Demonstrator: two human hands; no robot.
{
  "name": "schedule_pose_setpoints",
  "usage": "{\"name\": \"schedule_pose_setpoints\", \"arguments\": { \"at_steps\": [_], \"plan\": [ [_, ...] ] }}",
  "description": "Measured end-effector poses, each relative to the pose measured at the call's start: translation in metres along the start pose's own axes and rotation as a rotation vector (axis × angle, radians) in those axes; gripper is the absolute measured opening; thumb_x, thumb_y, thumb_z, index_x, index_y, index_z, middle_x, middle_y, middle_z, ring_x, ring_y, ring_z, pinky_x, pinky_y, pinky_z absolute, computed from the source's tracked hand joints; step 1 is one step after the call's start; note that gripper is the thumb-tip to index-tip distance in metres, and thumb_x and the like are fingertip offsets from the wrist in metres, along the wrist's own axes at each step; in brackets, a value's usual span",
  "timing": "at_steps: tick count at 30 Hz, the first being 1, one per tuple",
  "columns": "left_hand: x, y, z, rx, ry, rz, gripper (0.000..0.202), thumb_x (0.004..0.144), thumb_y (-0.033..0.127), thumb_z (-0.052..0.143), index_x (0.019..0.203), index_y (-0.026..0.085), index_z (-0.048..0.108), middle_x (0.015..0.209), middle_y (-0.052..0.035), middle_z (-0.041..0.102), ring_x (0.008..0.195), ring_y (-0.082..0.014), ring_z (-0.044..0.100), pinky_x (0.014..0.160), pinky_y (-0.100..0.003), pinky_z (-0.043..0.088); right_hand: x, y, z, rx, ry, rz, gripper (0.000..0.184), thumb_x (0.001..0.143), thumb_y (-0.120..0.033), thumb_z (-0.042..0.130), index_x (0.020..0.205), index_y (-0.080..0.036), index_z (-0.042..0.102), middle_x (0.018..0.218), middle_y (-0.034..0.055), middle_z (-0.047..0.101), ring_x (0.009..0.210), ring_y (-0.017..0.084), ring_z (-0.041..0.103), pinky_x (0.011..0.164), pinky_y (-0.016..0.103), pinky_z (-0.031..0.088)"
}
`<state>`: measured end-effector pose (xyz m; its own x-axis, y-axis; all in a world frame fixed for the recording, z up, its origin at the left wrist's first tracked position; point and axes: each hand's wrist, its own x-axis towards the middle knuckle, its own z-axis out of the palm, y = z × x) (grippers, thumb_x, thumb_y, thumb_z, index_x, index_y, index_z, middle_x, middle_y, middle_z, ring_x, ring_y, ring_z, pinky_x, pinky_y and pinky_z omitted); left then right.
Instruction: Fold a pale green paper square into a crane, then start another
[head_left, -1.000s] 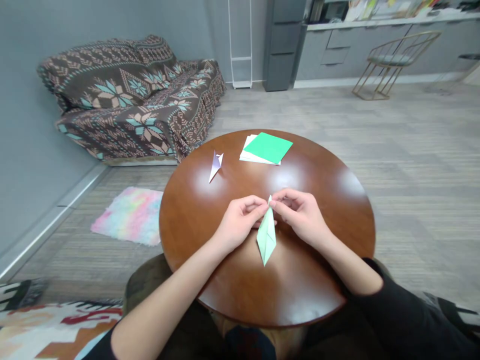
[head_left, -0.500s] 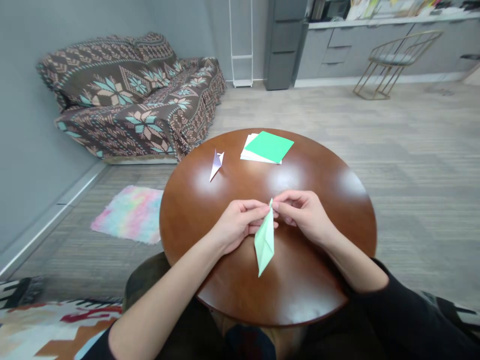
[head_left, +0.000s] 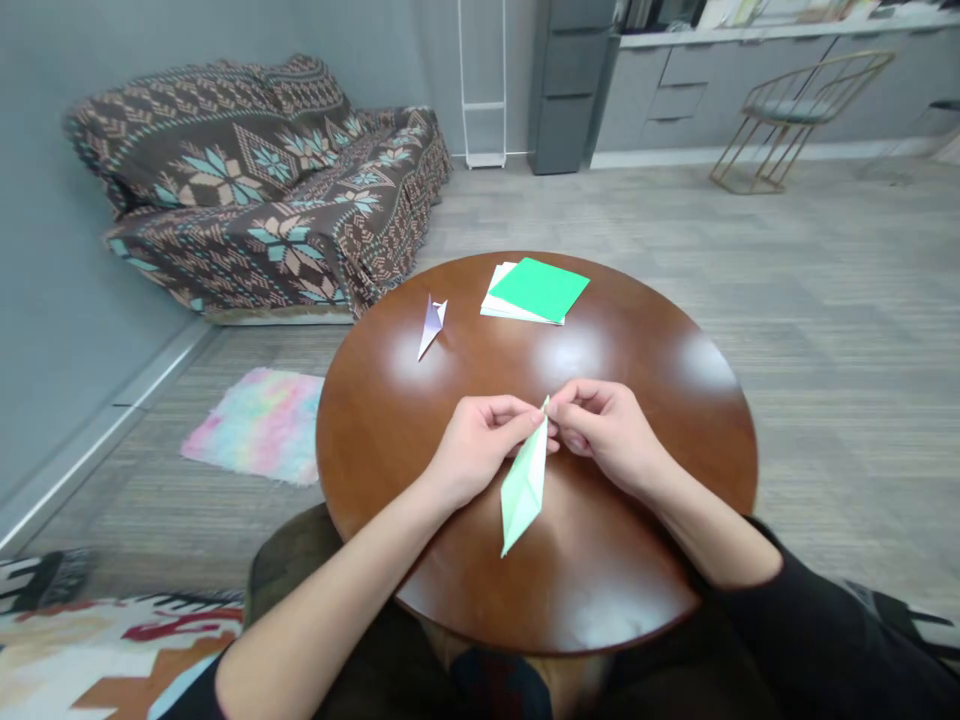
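A pale green folded paper [head_left: 523, 488], long and pointed at both ends, hangs slanted over the round table. My left hand [head_left: 489, 440] pinches it near its upper tip between thumb and fingers. At the same tip my right hand [head_left: 601, 422] is closed, its thumb and forefinger pinching the paper's narrow end. The lower point of the paper is free and aims toward me, a little to the left. Parts of the fingers behind the paper are hidden.
On the brown round table [head_left: 390, 430], a small purple and white folded paper figure [head_left: 432, 328] stands at the far left. A stack of square sheets with a green sheet [head_left: 541, 289] on top lies at the back. Beyond are a covered sofa [head_left: 262, 200] and a chair [head_left: 802, 112].
The lower end of the green folded paper has swung slightly to the left, so it slants more. Both hands keep their pinch at the upper tip. The camera view has shifted slightly.
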<state>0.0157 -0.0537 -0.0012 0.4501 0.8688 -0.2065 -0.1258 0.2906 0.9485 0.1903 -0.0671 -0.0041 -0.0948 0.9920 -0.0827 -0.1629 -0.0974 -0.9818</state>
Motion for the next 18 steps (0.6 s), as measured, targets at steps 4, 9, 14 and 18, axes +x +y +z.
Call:
{"name": "schedule_pose_setpoints", "arguments": {
  "at_steps": [4, 9, 14, 18],
  "plan": [
    [0.0014, -0.002, 0.0017, 0.0, 0.055, 0.031, 0.03, 0.077, 0.042, 0.082, 0.085, 0.014, 0.078, 0.08, -0.0084, 0.08, 0.07, -0.0201, 0.075, 0.072, -0.029, 0.058, 0.0002, 0.0013, 0.0004, -0.022, 0.015, -0.036, 0.017, 0.077, -0.032, 0.076, 0.073, -0.016, 0.07, 0.055, -0.0007, 0.065, 0.04, 0.007, 0.043, 0.037, 0.02, 0.032],
    [0.0015, -0.0026, 0.0011, 0.093, 0.076, 0.106, 0.031, 0.079, 0.043, 0.081, 0.085, 0.013, 0.079, 0.08, -0.0084, 0.079, 0.071, -0.0192, 0.073, 0.07, -0.027, 0.057, 0.0002, 0.0003, 0.0038, -0.042, 0.027, -0.021, 0.026, 0.069, -0.035, 0.086, 0.076, -0.016, 0.069, 0.055, 0.0003, 0.066, 0.04, 0.008, 0.045, 0.037, 0.02, 0.033],
    [-0.0007, 0.0003, 0.0041, 0.131, 0.088, 0.15, 0.028, 0.08, 0.041, 0.08, 0.084, 0.013, 0.079, 0.079, -0.0074, 0.079, 0.072, -0.0206, 0.074, 0.075, -0.029, 0.059, 0.0005, 0.001, 0.0064, -0.013, 0.046, -0.001, 0.031, 0.068, -0.039, 0.088, 0.074, -0.016, 0.068, 0.054, -0.0003, 0.064, 0.039, 0.008, 0.045, 0.036, 0.02, 0.032],
    [-0.0006, 0.0013, 0.0058, 0.114, 0.103, 0.159, 0.026, 0.079, 0.039, 0.081, 0.081, 0.013, 0.077, 0.077, -0.0065, 0.078, 0.071, -0.02, 0.074, 0.073, -0.028, 0.059, 0.0008, 0.0014, 0.0071, 0.001, 0.059, -0.01, 0.03, 0.07, -0.04, 0.087, 0.075, -0.015, 0.07, 0.054, -0.0003, 0.064, 0.038, 0.007, 0.044, 0.035, 0.02, 0.032]
  ]
}}
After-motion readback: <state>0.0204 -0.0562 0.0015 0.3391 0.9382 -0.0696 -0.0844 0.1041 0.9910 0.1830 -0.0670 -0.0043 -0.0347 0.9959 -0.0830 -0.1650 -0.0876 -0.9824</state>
